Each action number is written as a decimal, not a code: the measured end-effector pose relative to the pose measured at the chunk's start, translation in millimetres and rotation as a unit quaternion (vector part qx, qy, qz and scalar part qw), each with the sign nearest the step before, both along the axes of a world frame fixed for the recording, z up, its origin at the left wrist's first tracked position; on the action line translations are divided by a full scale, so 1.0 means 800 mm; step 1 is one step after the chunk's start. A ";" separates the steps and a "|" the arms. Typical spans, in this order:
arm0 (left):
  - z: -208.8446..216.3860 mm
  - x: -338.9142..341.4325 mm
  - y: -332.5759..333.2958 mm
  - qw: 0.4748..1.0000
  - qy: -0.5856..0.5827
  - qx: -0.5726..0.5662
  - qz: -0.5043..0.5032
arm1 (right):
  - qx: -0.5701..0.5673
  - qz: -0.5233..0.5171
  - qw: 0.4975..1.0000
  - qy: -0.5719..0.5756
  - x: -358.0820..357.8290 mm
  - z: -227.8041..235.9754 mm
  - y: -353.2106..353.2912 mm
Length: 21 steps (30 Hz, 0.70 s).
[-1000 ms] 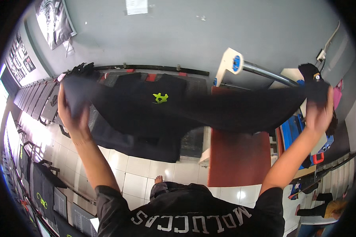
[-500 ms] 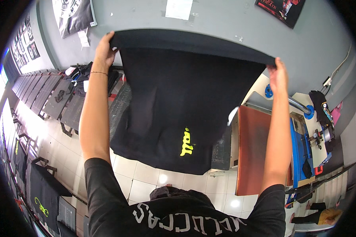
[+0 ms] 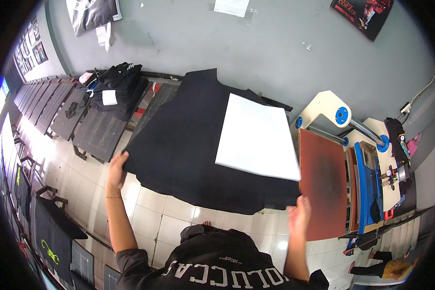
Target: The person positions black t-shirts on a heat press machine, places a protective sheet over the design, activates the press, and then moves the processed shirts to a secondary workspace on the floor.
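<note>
A black shirt panel (image 3: 179, 130) is spread out in front of me, its curved neck edge at the far side. My left hand (image 3: 117, 170) is closed on its near left corner. At the near right corner my right hand (image 3: 299, 212) is closed on the cloth's edge. A large white sheet of paper (image 3: 258, 137) lies on the panel's right half, reaching almost to my right hand. No yellow print shows on the upper face of the cloth now. The board under the panel is mostly hidden.
To the right stands a heat press with a reddish-brown pad (image 3: 322, 183) and a cream arm (image 3: 324, 108). A pile of black garments (image 3: 123, 89) sits on dark boards (image 3: 99, 133) at the left. A person (image 3: 389, 268) is at the far lower right.
Both hands have come down and towards me, lowering the panel from its raised, hanging position. The yellow print has gone from sight, and the white sheet has come into view on the cloth.
</note>
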State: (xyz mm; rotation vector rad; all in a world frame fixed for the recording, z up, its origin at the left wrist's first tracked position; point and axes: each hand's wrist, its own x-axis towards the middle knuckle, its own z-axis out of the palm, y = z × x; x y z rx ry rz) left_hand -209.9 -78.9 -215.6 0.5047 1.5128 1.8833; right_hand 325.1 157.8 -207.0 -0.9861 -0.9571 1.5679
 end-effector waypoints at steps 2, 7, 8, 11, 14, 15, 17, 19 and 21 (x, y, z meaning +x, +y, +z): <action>-0.069 -0.001 -0.028 0.998 -0.015 -0.050 0.026 | -0.063 -0.028 0.997 -0.023 -0.019 -0.056 -0.032; -0.201 -0.004 -0.081 0.987 -0.028 -0.158 0.016 | -0.142 0.072 0.981 -0.114 0.007 -0.210 -0.073; -0.217 -0.003 -0.089 0.984 -0.045 -0.171 0.015 | -0.168 0.085 0.972 -0.137 0.011 -0.229 -0.079; -0.238 0.005 -0.100 0.985 -0.080 -0.146 0.053 | -0.175 0.096 0.969 -0.149 0.010 -0.240 -0.088; -0.253 0.002 -0.110 0.983 -0.040 -0.177 0.039 | -0.178 0.100 0.964 -0.171 0.023 -0.251 -0.100; -0.258 0.002 -0.113 0.982 -0.049 -0.179 0.038 | -0.183 0.097 0.960 -0.187 0.029 -0.253 -0.106; -0.258 0.002 -0.115 0.980 -0.065 -0.184 0.035 | -0.187 0.093 0.956 -0.206 0.030 -0.252 -0.114; -0.264 0.003 -0.119 0.976 -0.066 -0.203 0.044 | -0.184 0.092 0.955 -0.211 0.027 -0.252 -0.120; -0.270 0.003 -0.121 0.970 -0.055 -0.233 0.049 | -0.180 0.099 0.956 -0.207 0.029 -0.263 -0.123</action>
